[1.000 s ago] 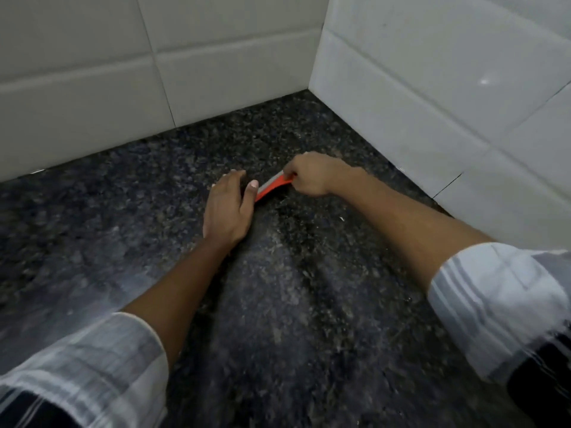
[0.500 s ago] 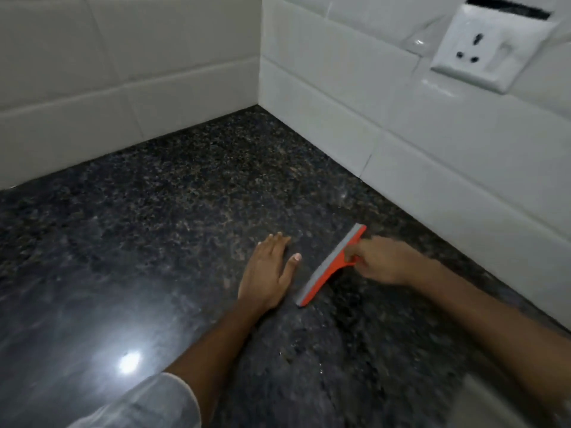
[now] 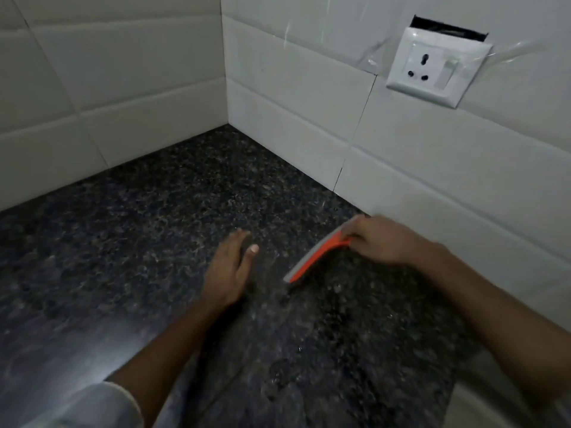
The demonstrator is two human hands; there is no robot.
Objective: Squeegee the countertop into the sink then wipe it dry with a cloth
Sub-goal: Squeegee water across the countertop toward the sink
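Note:
An orange squeegee [image 3: 312, 257] with a grey blade rests its edge on the dark speckled granite countertop [image 3: 148, 230]. My right hand [image 3: 380, 239] grips its handle close to the right tiled wall. My left hand [image 3: 230, 267] lies flat on the counter, palm down with fingers together, a short way left of the blade and not touching it. Water droplets and wet streaks glisten on the stone in front of the blade. No sink or cloth is in view.
White tiled walls [image 3: 123, 88] meet in a corner behind the counter. A white socket with a switch [image 3: 435, 69] sits on the right wall above my right hand. A light glare shows on the counter at the lower left.
The squeegee and my right hand have drawn back from the corner along the right wall toward me. My left hand has separated from the blade. The view has tilted up, revealing the socket.

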